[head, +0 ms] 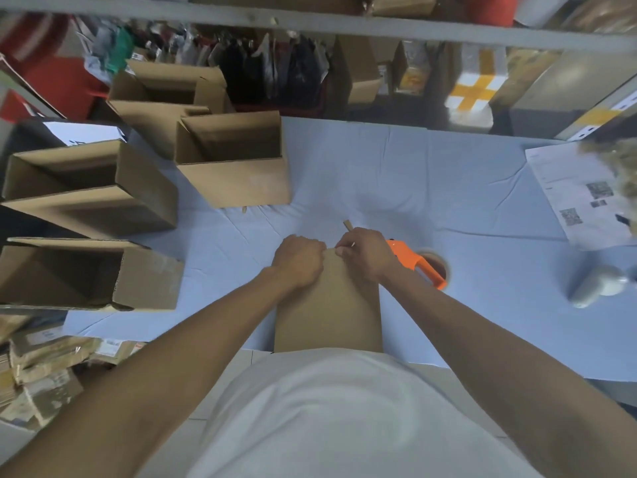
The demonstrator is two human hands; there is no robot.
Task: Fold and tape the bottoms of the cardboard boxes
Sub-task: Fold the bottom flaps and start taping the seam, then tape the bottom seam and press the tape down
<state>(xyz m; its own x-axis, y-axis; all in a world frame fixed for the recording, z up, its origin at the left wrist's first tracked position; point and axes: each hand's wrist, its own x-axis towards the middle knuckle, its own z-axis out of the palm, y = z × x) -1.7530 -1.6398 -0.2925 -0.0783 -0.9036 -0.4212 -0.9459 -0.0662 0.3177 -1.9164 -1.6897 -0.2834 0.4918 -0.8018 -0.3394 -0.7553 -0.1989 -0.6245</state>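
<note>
On the table (396,174), both hands gripping flat box (331,305), printed sheet (579,194) illegible

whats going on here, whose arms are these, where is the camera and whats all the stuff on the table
There is no machine here. A person wears a camera on the head, looking down, so the arms are their own. The left hand and right hand grip the far edge of a flat cardboard box lying on the table, which has a pale blue cover. Just right of the hands lies an orange tape dispenser. On the left stand several open boxes, already set up. At the far right lies a printed sheet with square codes. Shelves of goods fill the background.
</note>
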